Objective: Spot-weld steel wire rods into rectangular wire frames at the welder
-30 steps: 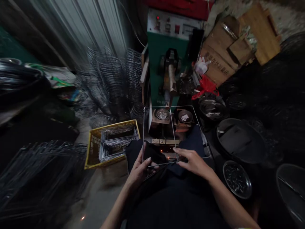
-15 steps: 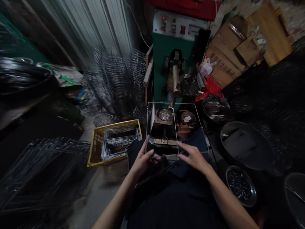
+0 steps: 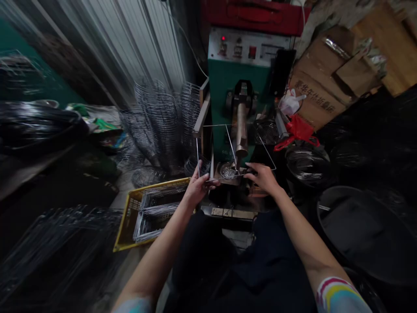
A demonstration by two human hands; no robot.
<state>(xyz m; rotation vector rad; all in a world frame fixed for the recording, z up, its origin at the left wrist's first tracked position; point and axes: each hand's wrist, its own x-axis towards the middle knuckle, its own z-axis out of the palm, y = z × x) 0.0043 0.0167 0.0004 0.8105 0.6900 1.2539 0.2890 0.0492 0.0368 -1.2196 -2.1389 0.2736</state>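
A thin rectangular wire frame [image 3: 230, 143] with a rod across its middle is held in front of the green machine [image 3: 216, 100]. My left hand [image 3: 197, 184] closes on its near left corner, thumb up along the side wire. At the near edge, right of the middle rod, my right hand [image 3: 262, 176] pinches the wire. The middle rod's near end lies by the machine's electrode tip [image 3: 239, 161], just over a round dish of small metal pieces [image 3: 229, 171]. Whether rod and tip touch I cannot tell.
A yellow crate [image 3: 125, 221] with wire frames stands at the left. Stacked wire racks [image 3: 159, 117] rise behind it. To the right are a large dark round tub [image 3: 358, 226], a red bag [image 3: 298, 130] and a cardboard box [image 3: 316, 95].
Both hands have carried the wire frame forward, away from my lap and up to the machine's tip. My view has shifted, and more of the machine shows.
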